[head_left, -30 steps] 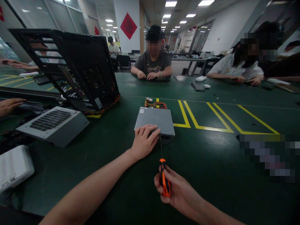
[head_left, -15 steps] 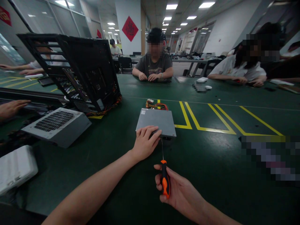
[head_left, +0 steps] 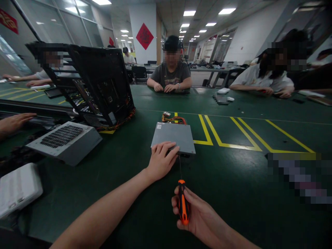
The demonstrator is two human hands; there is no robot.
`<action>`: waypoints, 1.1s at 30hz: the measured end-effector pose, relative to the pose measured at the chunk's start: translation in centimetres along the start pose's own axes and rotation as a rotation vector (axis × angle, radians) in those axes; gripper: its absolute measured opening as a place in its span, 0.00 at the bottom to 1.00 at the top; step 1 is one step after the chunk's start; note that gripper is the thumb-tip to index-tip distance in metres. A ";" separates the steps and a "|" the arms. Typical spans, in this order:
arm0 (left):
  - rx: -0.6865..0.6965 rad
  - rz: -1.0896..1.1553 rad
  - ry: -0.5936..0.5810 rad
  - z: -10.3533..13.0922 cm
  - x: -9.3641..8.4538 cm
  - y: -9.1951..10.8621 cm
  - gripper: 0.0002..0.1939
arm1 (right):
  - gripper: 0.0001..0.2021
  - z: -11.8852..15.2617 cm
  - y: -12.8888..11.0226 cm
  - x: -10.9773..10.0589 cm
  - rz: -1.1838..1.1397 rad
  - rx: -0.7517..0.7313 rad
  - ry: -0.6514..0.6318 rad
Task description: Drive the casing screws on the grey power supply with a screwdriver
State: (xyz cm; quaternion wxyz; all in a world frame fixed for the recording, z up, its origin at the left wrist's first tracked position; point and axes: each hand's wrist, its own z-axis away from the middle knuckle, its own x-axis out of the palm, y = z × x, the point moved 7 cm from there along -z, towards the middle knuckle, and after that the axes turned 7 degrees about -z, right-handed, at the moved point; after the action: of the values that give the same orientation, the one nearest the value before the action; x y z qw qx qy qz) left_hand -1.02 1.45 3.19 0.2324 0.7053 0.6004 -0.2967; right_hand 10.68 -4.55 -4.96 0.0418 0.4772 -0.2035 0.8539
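A grey metal computer power supply (head_left: 178,135) lies on the green table in front of me, with a bundle of wires (head_left: 173,119) behind it. My left hand (head_left: 162,160) rests palm down over its near left edge, fingers spread across the top. An orange and black screwdriver (head_left: 183,204) is held by its handle in my right hand (head_left: 193,211), the fingers closed round it. Its thin shaft points away from me to the near side of the power supply, close to my left hand. The overhanging edge hides where the tip meets it.
On the left lie a second power supply (head_left: 68,141) with a fan grille and a white device (head_left: 19,188). Behind them stands an open black computer case (head_left: 103,86). Another person's hand (head_left: 17,121) reaches in. Yellow tape (head_left: 238,147) marks the table; people sit opposite.
The screwdriver handle has turned in my right hand, and those fingers have closed further round it. My left hand stays on the power supply. The whole view has shifted slightly.
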 end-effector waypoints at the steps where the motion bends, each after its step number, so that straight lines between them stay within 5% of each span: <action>1: 0.000 -0.003 -0.006 0.0 0.0 0.0 0.13 | 0.12 0.0 0.0 0.1 -0.001 0.009 -0.007; 6: -0.010 0.001 -0.022 0.0 0.2 -0.1 0.13 | 0.17 -0.1 0.2 0.1 -0.020 0.055 -0.018; 16: -0.005 -0.007 -0.032 0.1 0.3 -0.1 0.13 | 0.05 0.0 0.0 -0.2 0.046 -0.012 -0.022; 25: 0.002 0.000 -0.010 0.1 0.3 -0.1 0.13 | 0.16 0.1 0.2 0.1 0.078 0.022 -0.021; 33: 0.004 0.001 -0.013 0.1 0.2 0.0 0.13 | 0.14 0.0 0.0 -0.1 0.159 -0.014 -0.073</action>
State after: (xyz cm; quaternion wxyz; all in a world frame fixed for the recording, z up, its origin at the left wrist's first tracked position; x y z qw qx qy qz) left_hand -1.05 1.58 2.99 0.2351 0.7041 0.5981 -0.3021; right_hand 10.69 -4.56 -5.03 -0.0302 0.4900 -0.2482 0.8351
